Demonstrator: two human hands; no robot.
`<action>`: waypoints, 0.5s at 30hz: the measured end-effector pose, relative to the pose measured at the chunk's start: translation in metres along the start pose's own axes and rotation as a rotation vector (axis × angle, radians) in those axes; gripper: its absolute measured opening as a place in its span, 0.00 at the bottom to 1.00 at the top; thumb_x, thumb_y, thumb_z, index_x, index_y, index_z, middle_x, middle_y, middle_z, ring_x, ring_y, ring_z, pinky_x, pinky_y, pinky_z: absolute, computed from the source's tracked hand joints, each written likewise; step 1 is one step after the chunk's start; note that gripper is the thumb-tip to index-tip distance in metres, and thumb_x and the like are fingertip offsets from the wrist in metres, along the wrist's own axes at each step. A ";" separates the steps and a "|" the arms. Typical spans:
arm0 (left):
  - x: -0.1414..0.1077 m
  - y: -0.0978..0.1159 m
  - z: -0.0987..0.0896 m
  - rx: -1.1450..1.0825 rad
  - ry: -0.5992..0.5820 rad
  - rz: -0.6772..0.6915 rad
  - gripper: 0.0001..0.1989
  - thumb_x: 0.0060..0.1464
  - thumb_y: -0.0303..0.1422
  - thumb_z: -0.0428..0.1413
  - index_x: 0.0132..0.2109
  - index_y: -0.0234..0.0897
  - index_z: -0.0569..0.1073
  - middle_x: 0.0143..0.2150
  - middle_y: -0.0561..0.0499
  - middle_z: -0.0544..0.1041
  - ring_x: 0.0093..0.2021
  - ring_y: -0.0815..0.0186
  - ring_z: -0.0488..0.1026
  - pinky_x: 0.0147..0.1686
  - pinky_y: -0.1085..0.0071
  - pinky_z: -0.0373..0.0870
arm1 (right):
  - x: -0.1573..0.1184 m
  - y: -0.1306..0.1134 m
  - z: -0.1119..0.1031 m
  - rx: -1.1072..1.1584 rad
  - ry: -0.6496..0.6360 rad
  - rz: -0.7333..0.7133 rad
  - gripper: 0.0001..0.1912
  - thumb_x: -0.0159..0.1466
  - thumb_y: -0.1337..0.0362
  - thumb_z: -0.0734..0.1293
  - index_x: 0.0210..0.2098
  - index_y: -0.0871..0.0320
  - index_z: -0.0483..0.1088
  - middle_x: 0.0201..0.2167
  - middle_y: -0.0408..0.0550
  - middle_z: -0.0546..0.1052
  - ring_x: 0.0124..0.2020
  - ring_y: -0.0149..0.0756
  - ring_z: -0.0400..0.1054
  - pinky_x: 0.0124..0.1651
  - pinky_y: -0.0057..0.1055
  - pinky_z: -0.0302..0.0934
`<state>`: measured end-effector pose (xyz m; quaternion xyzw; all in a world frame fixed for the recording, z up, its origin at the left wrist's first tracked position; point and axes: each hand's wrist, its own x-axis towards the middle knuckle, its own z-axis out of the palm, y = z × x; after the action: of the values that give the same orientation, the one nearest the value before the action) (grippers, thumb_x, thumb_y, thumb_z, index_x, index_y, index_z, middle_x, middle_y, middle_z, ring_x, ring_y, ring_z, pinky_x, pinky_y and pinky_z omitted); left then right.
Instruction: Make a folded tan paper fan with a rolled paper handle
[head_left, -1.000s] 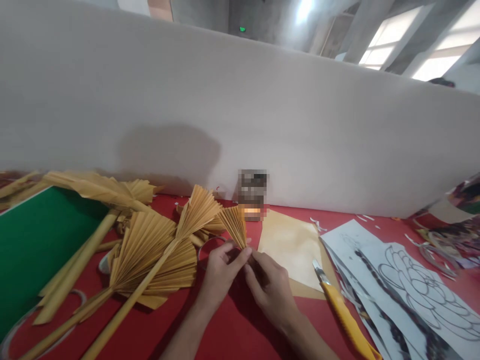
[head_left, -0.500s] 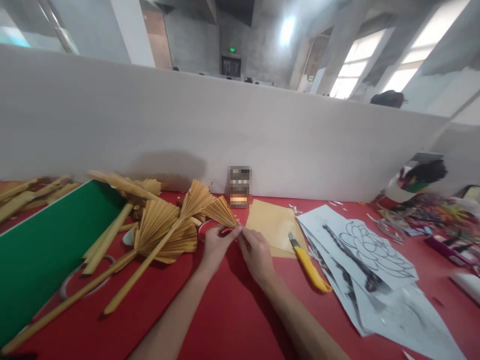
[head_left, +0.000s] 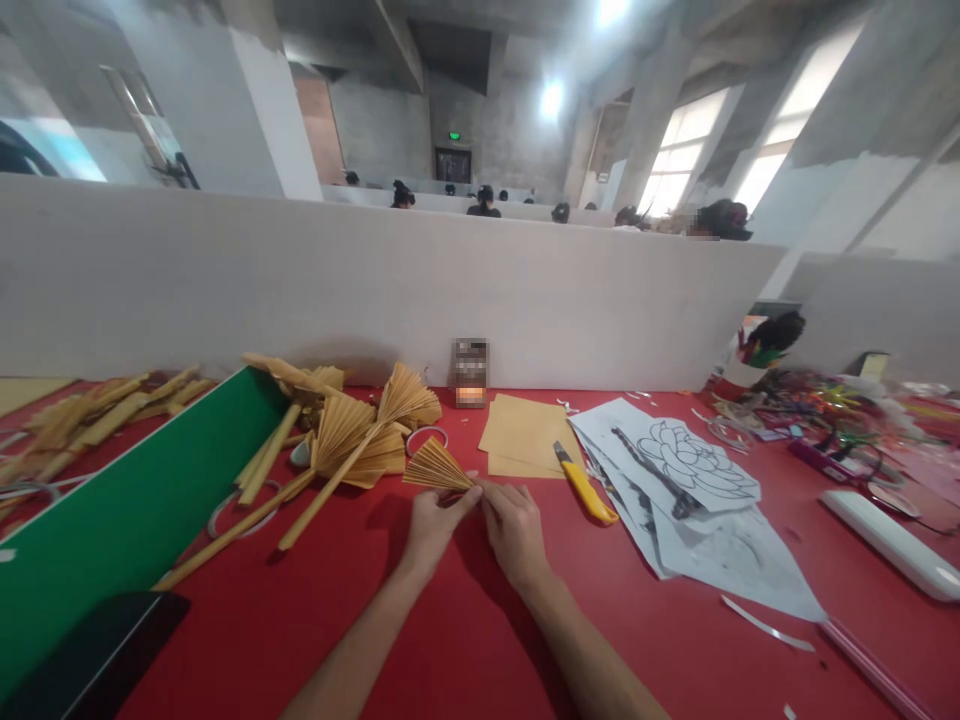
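A small pleated fan of tan paper (head_left: 437, 468) spreads to the left from the fingertips of both hands. My left hand (head_left: 435, 520) is closed, pinching the fan's narrow end between thumb and fingers. Right beside it, my right hand (head_left: 514, 522) is closed on the same gathered end, its fingers curled over the paper. The fingers hide the very tip. Left of the hands lie larger pleated paper fans with rolled paper handles (head_left: 360, 462). A roll of tape (head_left: 427, 438) sits just behind the small fan.
Behind my right hand are tan paper sheets (head_left: 525, 432) and a yellow utility knife (head_left: 586, 485). White sheets with a flower drawing (head_left: 697, 500) lie farther right. A green divider (head_left: 142, 530) stands at left; a white partition (head_left: 375, 300) runs across the back.
The camera view has tilted up and shifted, showing more of the room and the table's right side. The small fan has swung lower, and both hands still grip its end.
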<state>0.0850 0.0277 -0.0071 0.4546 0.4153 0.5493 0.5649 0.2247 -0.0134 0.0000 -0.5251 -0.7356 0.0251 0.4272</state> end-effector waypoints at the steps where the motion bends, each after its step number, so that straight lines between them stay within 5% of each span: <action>1: 0.002 -0.001 0.000 -0.009 -0.001 -0.002 0.24 0.41 0.45 0.73 0.42 0.33 0.85 0.43 0.41 0.87 0.44 0.49 0.84 0.50 0.53 0.80 | 0.002 0.001 0.001 0.010 0.000 0.001 0.16 0.76 0.69 0.58 0.51 0.55 0.77 0.43 0.50 0.85 0.41 0.40 0.77 0.43 0.35 0.58; 15: 0.013 -0.010 -0.007 -0.007 0.055 0.021 0.23 0.45 0.45 0.72 0.43 0.32 0.83 0.44 0.42 0.86 0.45 0.51 0.83 0.52 0.54 0.78 | 0.012 0.012 0.009 0.037 -0.008 0.032 0.12 0.75 0.68 0.61 0.49 0.53 0.77 0.40 0.47 0.85 0.40 0.37 0.78 0.48 0.33 0.58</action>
<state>0.0813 0.0410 -0.0181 0.4416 0.4239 0.5692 0.5490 0.2265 0.0052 -0.0046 -0.5286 -0.7283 0.0476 0.4335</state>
